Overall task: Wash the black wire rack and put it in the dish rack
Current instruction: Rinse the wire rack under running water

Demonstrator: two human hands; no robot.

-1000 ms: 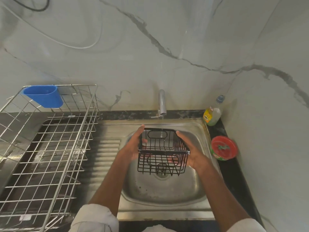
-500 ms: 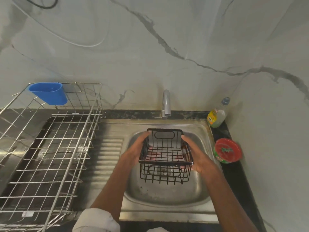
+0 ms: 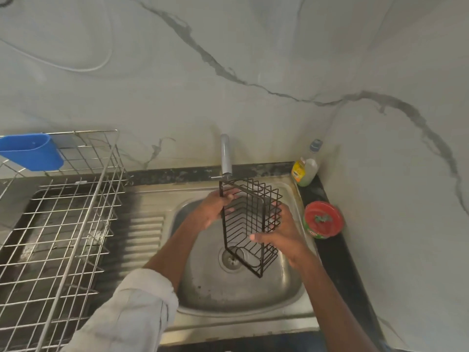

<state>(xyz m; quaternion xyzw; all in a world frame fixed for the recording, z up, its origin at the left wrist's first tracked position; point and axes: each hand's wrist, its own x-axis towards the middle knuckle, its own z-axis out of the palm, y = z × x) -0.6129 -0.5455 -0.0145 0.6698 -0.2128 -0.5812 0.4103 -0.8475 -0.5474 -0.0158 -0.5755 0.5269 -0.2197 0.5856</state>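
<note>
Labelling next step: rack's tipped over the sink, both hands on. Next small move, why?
Probably open the tap: the black wire rack, gripped by the left hand and right hand, hangs on end over the steel sink, and no water is visible.

Both hands (image 3: 214, 208) (image 3: 280, 236) raised, fingers curled.
</note>
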